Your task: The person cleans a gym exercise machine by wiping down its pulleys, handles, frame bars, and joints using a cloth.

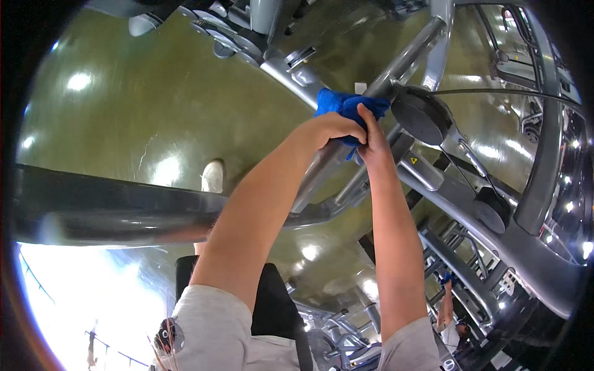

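A bunched blue cloth (339, 104) is pressed against a grey metal tube (411, 52) of a gym machine. My left hand (339, 128) curls over the cloth from the left, fingers bent around it. My right hand (373, 135) grips it from the right, with the thumb pointing up along the cloth. The two hands meet in front of the tube. Folds of cloth and the hands hide that stretch of the tube and some of my fingertips.
Right of my hands are a round black pulley (422, 114) with cables and a lower pulley (493, 209). A thick dark grey beam (117, 210) crosses at left. A white shoe (212, 176) stands on the shiny floor. A mirror-like surface at lower right reflects a person (450, 334).
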Demonstrator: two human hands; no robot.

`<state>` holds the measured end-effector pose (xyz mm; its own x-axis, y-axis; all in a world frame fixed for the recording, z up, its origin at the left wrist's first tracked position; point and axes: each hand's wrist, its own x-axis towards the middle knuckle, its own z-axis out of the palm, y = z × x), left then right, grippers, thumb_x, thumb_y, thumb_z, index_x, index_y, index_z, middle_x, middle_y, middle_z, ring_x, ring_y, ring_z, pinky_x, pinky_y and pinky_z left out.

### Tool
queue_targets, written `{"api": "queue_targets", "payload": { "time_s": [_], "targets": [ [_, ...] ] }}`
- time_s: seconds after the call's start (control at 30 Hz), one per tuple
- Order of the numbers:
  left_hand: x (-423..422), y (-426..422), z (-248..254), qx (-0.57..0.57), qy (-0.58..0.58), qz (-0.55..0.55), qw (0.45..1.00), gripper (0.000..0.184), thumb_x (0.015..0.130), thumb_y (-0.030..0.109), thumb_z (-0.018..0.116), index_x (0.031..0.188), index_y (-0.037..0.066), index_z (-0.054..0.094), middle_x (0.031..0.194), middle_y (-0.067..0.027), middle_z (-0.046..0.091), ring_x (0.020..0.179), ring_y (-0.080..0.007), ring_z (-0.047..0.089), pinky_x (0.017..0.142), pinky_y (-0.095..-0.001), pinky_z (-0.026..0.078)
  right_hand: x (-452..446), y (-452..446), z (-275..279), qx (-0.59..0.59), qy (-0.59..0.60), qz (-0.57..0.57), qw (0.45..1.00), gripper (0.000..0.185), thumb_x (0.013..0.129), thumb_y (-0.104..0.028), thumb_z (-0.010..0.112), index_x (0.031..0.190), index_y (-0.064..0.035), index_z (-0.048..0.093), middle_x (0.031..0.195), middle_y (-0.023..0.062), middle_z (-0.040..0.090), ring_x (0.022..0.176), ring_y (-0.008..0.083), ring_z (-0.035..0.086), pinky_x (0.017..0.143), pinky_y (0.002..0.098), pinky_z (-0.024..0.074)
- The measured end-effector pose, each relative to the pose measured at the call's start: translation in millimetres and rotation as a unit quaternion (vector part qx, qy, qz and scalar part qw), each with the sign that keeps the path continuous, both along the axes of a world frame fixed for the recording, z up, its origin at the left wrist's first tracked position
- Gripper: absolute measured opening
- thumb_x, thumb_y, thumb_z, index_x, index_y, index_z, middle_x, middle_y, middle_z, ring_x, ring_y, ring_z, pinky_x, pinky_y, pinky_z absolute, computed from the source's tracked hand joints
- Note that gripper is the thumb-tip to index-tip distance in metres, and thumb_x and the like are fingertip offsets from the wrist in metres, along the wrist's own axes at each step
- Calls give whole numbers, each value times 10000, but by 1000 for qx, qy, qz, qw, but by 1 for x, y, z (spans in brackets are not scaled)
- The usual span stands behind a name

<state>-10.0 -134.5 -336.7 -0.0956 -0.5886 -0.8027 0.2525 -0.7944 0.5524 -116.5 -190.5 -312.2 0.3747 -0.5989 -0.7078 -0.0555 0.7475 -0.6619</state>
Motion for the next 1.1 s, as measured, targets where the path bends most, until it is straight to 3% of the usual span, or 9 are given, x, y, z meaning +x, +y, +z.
{"api": "queue_targets", "payload": {
  "time_s": [0.23, 0.3, 0.63, 0.73, 0.8, 0.9, 0.97, 1.03, 1.1],
  "targets": [
    [-6, -2, 10, -43, -58, 51, 996, 484, 480, 200, 793, 914, 17, 680, 950, -109, 657, 857, -219, 618, 779, -314, 485, 4, 0, 7, -25, -50, 16, 998, 536, 725, -219, 771, 1175, -100, 505, 1043, 52, 580, 931, 190, 578, 800, 329, 482],
    [-4, -1, 20, 21, -122, 6, 992, 631, 478, 305, 776, 1028, 22, 650, 1062, -153, 628, 980, -250, 620, 826, -318, 493, 12, 8, 16, -42, -42, -14, 998, 570, 715, -200, 777, 1196, -114, 483, 1048, 53, 575, 930, 195, 578, 802, 338, 483],
    [-15, 29, 70, -4, -299, -16, 954, 616, 562, 339, 730, 1060, 7, 585, 979, -181, 658, 949, -318, 640, 791, -424, 513, 14, 20, 13, -77, -4, -100, 992, 684, 674, -159, 798, 1234, -137, 405, 1056, 63, 551, 927, 213, 577, 780, 349, 496],
    [-31, 41, 71, -50, -386, -13, 921, 664, 593, 309, 735, 1136, -3, 513, 904, -165, 643, 878, -334, 644, 786, -438, 507, 18, 28, 21, -100, 24, -109, 989, 646, 696, -179, 782, 1229, -115, 423, 1069, 76, 554, 934, 221, 572, 791, 349, 483],
    [-46, 53, 71, -115, -550, -18, 827, 594, 672, 272, 696, 1141, -16, 474, 895, -131, 589, 847, -311, 618, 849, -472, 465, 18, 34, 27, -112, 46, -115, 986, 617, 710, -189, 771, 1223, -93, 441, 1082, 86, 556, 943, 232, 569, 806, 355, 471],
    [-61, 66, 70, -123, -668, -9, 733, 433, 741, 216, 634, 1076, -19, 493, 926, -114, 529, 850, -278, 573, 916, -541, 393, 11, 44, 28, -245, 173, -16, 954, 568, 747, -238, 741, 1197, -17, 472, 1124, 135, 551, 973, 270, 557, 860, 374, 435],
    [-68, 77, 67, -122, -660, -37, 740, 374, 774, 185, 580, 1077, -15, 491, 959, -120, 507, 894, -268, 531, 951, -620, 310, 6, 51, 25, -337, 277, 71, 897, 574, 770, -284, 718, 1175, 44, 478, 1143, 182, 544, 997, 290, 542, 901, 394, 396],
    [-70, 87, 69, -113, -662, -105, 734, 400, 782, 208, 556, 1104, -19, 487, 934, -128, 491, 883, -275, 512, 966, -658, 259, 5, 60, 25, -363, 242, 114, 893, 554, 835, -275, 634, 1224, 70, 441, 1245, 260, 475, 1137, 358, 480, 983, 415, 345],
    [-72, 100, 71, -112, -659, -107, 736, 398, 791, 219, 530, 1109, -17, 488, 925, -132, 480, 888, -283, 491, 979, -683, 212, 7, 77, 25, -545, 396, 237, 700, 481, 909, -199, 512, 1296, 64, 400, 1396, 293, 292, 1306, 380, 311, 1044, 407, 307]
  ]
}}
